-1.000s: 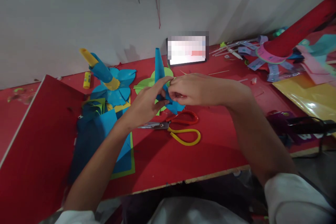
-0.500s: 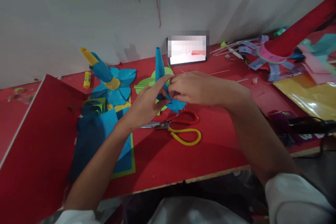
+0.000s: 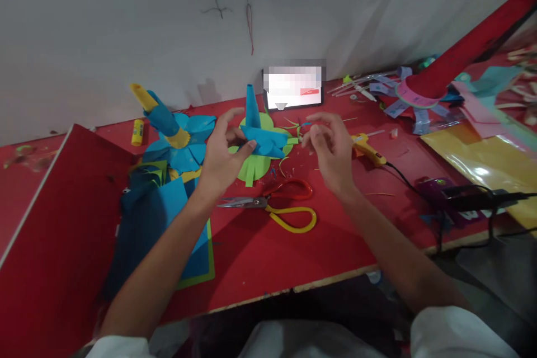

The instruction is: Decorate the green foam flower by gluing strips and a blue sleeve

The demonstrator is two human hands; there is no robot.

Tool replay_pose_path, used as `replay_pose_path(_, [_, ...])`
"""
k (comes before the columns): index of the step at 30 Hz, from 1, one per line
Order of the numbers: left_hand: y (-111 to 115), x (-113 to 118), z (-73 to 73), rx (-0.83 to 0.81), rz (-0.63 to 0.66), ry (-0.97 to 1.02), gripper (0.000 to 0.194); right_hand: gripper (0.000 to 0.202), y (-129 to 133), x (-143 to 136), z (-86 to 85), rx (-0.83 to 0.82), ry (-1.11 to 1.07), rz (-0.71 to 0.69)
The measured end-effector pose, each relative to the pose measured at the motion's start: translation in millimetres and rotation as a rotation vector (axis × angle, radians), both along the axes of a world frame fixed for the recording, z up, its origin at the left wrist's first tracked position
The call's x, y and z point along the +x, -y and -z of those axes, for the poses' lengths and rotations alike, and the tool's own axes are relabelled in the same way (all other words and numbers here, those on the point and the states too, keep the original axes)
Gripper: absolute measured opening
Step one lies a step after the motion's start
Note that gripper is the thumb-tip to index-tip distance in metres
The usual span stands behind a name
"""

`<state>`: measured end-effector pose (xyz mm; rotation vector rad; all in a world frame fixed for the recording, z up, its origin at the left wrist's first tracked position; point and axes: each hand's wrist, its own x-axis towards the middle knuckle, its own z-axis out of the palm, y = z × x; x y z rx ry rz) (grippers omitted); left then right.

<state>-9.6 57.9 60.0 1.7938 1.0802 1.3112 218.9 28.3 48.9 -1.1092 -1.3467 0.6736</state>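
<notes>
My left hand (image 3: 226, 151) pinches the left end of a folded blue paper piece (image 3: 265, 140) between thumb and fingers. This piece is held over a light green paper flower (image 3: 255, 169). Behind it a narrow blue paper cone (image 3: 251, 105) stands upright at the flower; its foot is hidden. To the right, my right hand (image 3: 333, 151) is apart from the paper, its fingers loosely curled and separated, with nothing visible in them. Scissors (image 3: 262, 202) with one red and one yellow handle lie below the flower, blades pointing left.
A blue paper flower (image 3: 195, 128) with a yellow-tipped stem and a glue stick (image 3: 137, 132) stand left. Blue sheets (image 3: 151, 224) lie by a red panel (image 3: 71, 224). A lit screen (image 3: 293, 88) leans on the wall. Right are a corded yellow glue gun (image 3: 369, 150) and a golden packet (image 3: 474, 162).
My right hand has moved away to the right from the blue paper, uncovering the glue gun. The left hand keeps hold of the paper piece. The view has shifted slightly.
</notes>
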Motion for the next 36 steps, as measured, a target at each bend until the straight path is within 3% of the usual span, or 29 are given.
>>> replay_pose_path(5, [10, 15, 5.7, -0.022, -0.082, 0.066, 0.052, 0.051, 7, -15, 25.0, -0.11, -0.08, -0.071])
replay_pose_path(10, [25, 32, 9.1, 0.037, -0.138, -0.005, 0.05, 0.07, 10, -26, 29.1, -0.138, -0.165, -0.119])
replay_pose_path(18, [41, 45, 12.4, 0.115, -0.216, -0.057, 0.048, 0.074, 14, -39, 41.2, -0.215, -0.363, -0.116])
replay_pose_path(22, [44, 48, 16.1, 0.115, -0.223, -0.078, 0.046, 0.071, 15, -41, 45.6, -0.263, -0.359, -0.101])
replay_pose_path(28, [44, 49, 17.7, 0.103, -0.231, -0.035, 0.046, 0.063, 17, -40, 38.5, -0.242, -0.377, -0.056])
replay_pose_path(32, [38, 45, 18.6, 0.068, -0.248, 0.041, 0.045, 0.045, 13, -33, 37.3, -0.167, -0.334, 0.01])
replay_pose_path(36, [36, 43, 20.0, 0.031, -0.226, 0.107, 0.036, 0.028, 8, -28, 42.0, -0.144, -0.322, -0.047])
